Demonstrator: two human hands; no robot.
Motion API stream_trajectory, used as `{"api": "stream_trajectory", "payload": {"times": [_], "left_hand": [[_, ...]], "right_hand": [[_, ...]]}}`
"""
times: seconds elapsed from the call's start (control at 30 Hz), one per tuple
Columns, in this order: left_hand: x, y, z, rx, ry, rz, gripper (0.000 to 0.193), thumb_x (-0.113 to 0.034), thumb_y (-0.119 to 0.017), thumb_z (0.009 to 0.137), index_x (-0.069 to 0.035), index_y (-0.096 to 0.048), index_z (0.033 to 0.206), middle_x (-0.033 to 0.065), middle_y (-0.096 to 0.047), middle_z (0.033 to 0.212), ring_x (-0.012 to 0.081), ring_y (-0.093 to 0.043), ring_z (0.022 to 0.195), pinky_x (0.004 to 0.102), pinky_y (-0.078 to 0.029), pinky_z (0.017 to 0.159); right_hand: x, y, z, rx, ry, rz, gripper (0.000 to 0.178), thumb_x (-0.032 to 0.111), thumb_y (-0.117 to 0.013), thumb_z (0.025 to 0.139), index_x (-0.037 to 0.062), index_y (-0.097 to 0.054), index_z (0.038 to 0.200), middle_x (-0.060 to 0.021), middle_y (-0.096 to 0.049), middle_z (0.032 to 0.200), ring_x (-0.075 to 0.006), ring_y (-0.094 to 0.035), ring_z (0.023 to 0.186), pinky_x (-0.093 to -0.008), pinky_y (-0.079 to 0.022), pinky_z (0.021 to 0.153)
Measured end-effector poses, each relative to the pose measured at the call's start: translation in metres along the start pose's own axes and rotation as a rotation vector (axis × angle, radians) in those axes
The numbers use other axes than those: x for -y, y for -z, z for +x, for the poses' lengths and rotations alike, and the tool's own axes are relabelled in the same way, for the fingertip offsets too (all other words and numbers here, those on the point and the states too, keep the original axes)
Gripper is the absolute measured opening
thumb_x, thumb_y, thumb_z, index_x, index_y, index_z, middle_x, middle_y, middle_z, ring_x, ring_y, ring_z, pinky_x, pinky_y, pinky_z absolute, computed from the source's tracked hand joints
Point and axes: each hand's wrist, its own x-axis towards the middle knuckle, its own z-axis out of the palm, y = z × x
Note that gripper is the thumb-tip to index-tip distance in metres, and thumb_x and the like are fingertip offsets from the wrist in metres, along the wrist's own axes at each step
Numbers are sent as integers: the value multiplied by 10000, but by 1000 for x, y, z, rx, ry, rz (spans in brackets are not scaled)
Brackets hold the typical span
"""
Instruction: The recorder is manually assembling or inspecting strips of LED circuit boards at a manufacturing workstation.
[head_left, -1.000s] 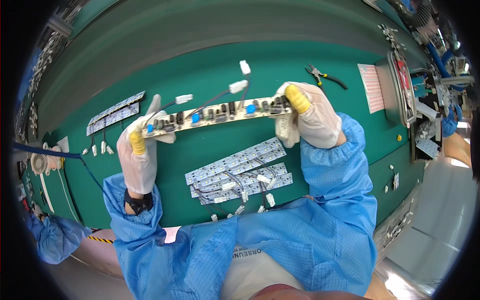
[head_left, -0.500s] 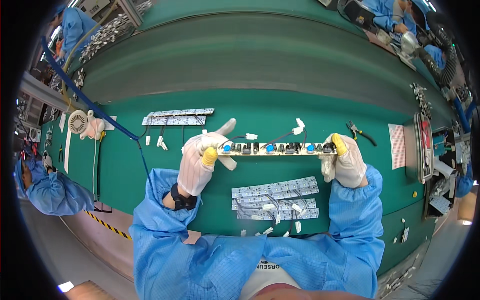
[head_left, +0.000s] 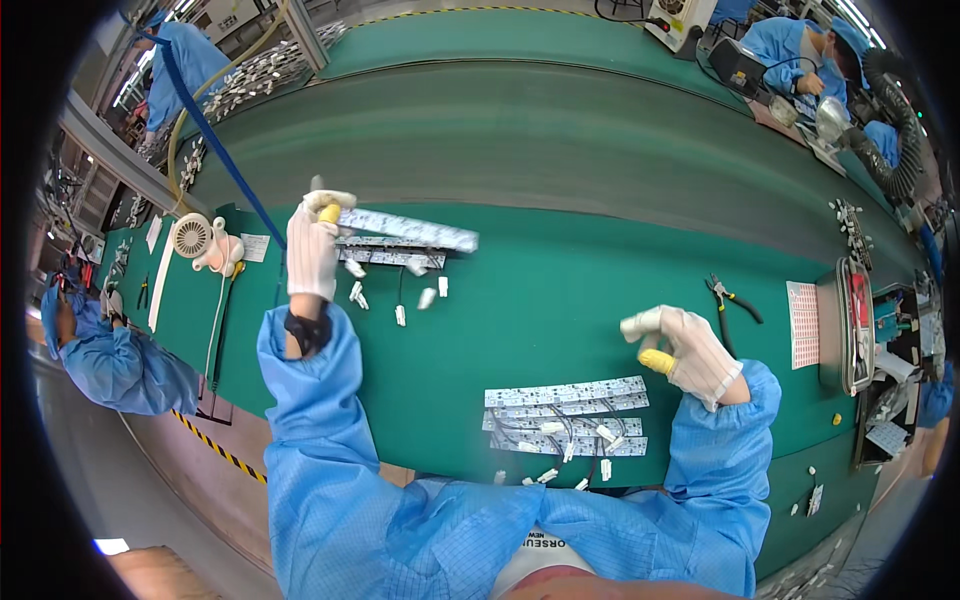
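Both my hands wear white gloves with yellow covers on the thumbs. My left hand (head_left: 315, 240) is closed on the left end of a long, narrow circuit board (head_left: 412, 228), blurred by motion and with its white face up. Beneath it, on the green mat, lie similar circuit boards (head_left: 392, 259) with dark wires and white connectors. My right hand (head_left: 688, 350) is empty, held over the mat with its fingers bent and apart. Near my body lies a pile of more white circuit boards (head_left: 567, 398), their wires and white connectors spread over them.
Pliers (head_left: 722, 300), a sheet of red labels (head_left: 803, 325) and a metal tray (head_left: 832, 330) are on the right. A small fan (head_left: 195, 238) stands left, near a hanging blue hose (head_left: 222, 140). A dark belt (head_left: 500, 130) runs across behind the mat. Other people work nearby.
The circuit board, earlier held in both hands with its components facing me, has moved left in my left hand, white face up. My right hand has let go and dropped slightly nearer.
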Motion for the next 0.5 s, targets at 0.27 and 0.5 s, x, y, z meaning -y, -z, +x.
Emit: {"api": "stream_trajectory", "payload": {"times": [0.27,0.5], "left_hand": [[-3,-26,-6,-369,-629,780,319,-5,-654,650,-154,-671,932,46,-641,967,238,-581,932,428,-361,1016],[-62,-92,-89,548,-270,-468,508,-448,-452,930,-7,-531,1170,113,-602,1072,242,-525,1086,359,-368,978]], "right_hand": [[25,-26,2,201,69,-666,285,112,-761,624,110,-649,886,-70,-588,1094,-289,-556,984,-383,-465,823],[12,-11,-10,-111,182,1034,182,27,-686,781,-8,-586,929,-247,-618,947,-270,-658,737,-328,-565,608]]}}
